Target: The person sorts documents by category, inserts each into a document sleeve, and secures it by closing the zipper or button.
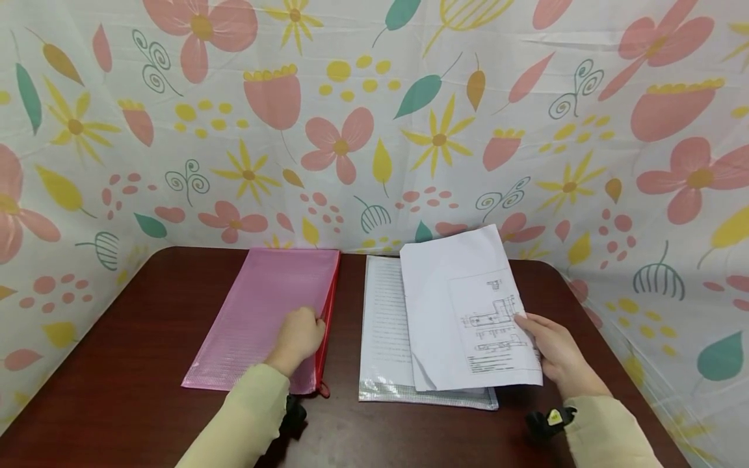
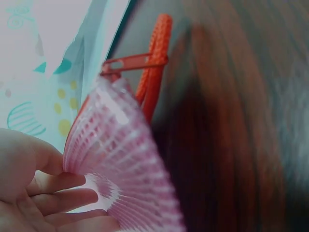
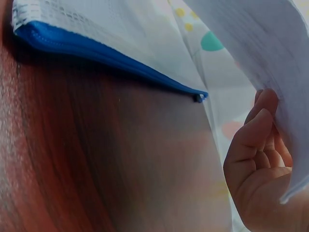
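Note:
My left hand [image 1: 300,335] grips the right edge of a pink mesh zip pouch [image 1: 257,312] lying on the table. In the left wrist view the pouch's edge bulges up by the thumb and fingers, and a red zipper pull [image 2: 157,67] hangs at its corner. With the thumb on top, my right hand [image 1: 558,354] pinches the right edge of some white paper sheets [image 1: 435,299] printed with a technical drawing. These sheets are over a clear mesh zip pouch [image 1: 383,325] with printed pages inside. The right wrist view shows its blue zipper [image 3: 96,58].
The dark wooden table [image 1: 146,325] has rounded far corners. A white curtain [image 1: 363,182] with flower and leaf prints hangs behind it and along both sides. A strip of tabletop separates the two pouches. Each wrist wears a black device [image 1: 550,422].

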Demonstrator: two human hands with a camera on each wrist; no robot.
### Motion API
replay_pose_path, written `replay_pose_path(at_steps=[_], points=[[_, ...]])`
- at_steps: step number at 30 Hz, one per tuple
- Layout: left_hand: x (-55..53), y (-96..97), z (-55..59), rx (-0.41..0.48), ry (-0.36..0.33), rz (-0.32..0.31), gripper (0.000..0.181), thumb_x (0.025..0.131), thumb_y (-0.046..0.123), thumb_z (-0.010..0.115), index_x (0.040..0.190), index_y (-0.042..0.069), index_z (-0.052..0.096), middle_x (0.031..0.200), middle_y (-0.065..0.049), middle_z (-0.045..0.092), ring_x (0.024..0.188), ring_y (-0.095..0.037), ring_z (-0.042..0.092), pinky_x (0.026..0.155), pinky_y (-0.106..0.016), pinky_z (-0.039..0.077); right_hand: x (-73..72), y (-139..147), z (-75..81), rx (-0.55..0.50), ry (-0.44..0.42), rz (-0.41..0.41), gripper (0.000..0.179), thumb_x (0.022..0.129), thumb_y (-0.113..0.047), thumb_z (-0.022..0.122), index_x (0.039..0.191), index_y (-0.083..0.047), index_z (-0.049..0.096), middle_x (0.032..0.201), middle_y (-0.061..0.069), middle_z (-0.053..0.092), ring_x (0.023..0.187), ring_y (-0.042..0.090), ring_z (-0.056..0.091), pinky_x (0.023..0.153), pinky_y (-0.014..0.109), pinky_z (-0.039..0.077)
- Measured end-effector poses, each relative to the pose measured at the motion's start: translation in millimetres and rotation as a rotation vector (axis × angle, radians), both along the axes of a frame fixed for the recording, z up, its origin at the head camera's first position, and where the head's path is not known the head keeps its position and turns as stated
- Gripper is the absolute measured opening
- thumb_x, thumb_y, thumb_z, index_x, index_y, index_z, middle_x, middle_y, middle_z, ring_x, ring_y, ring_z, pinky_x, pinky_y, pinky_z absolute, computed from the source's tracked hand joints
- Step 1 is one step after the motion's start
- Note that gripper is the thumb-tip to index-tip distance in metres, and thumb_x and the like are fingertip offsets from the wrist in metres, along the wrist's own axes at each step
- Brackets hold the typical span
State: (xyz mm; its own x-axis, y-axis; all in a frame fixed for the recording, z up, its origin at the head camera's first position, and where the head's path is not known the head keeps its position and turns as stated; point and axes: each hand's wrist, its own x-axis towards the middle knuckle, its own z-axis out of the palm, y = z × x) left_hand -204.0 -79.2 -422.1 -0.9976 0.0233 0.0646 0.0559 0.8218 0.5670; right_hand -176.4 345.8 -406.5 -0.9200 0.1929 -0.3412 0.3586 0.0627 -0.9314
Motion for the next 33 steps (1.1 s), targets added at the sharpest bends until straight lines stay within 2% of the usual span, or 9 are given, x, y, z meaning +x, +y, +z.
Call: replay_pose_path(at_steps=[10, 17, 25, 33], points=[[5.2, 23.5, -2.1, -0.037, 0.026, -0.032, 0.032, 0.086, 0.009, 0.053, 0.056, 0.013, 0.043, 0.052, -0.001, 0.043, 0.047, -0.014, 0.039, 0.043, -0.027, 0.033, -2.1, -6.7, -1.2, 0.012, -0.005, 0.002, 0.066, 0.093, -0.038, 0.056, 0.142, 0.000, 0.033, 0.079, -0.016, 0.066, 0.073, 0.005, 0.066, 0.065, 0.029, 0.055], [7.9, 37.8, -1.7, -0.102, 0.023, -0.039, 0.027, 0.085, 0.013, 0.056, 0.059, 0.009, 0.051, 0.059, -0.006, 0.054, 0.052, -0.019, 0.050, 0.045, -0.033, 0.040, -1.9, -8.9, -2.1, 0.023, -0.014, 0.009, 0.066, 0.093, -0.040, 0.056, 0.142, -0.001, 0.033, 0.079, -0.015, 0.066, 0.073, 0.006, 0.066, 0.065, 0.029, 0.055], [10.4, 50.8, -1.5, -0.123, 0.053, -0.032, 0.023, 0.083, 0.013, 0.057, 0.060, 0.007, 0.056, 0.065, -0.011, 0.063, 0.057, -0.026, 0.058, 0.047, -0.037, 0.043, -1.6, -9.9, -3.1, 0.003, -0.026, 0.014, 0.067, 0.093, -0.040, 0.057, 0.142, -0.002, 0.033, 0.080, -0.014, 0.067, 0.074, 0.007, 0.067, 0.066, 0.030, 0.056], [9.4, 59.1, -2.8, -0.121, 0.034, -0.046, 0.024, 0.085, 0.013, 0.055, 0.061, 0.008, 0.055, 0.064, -0.010, 0.062, 0.055, -0.025, 0.056, 0.046, -0.037, 0.042, -2.2, -9.3, -3.4, 0.005, -0.026, 0.012, 0.068, 0.092, -0.041, 0.057, 0.143, -0.002, 0.033, 0.081, -0.014, 0.067, 0.075, 0.007, 0.067, 0.066, 0.030, 0.056]])
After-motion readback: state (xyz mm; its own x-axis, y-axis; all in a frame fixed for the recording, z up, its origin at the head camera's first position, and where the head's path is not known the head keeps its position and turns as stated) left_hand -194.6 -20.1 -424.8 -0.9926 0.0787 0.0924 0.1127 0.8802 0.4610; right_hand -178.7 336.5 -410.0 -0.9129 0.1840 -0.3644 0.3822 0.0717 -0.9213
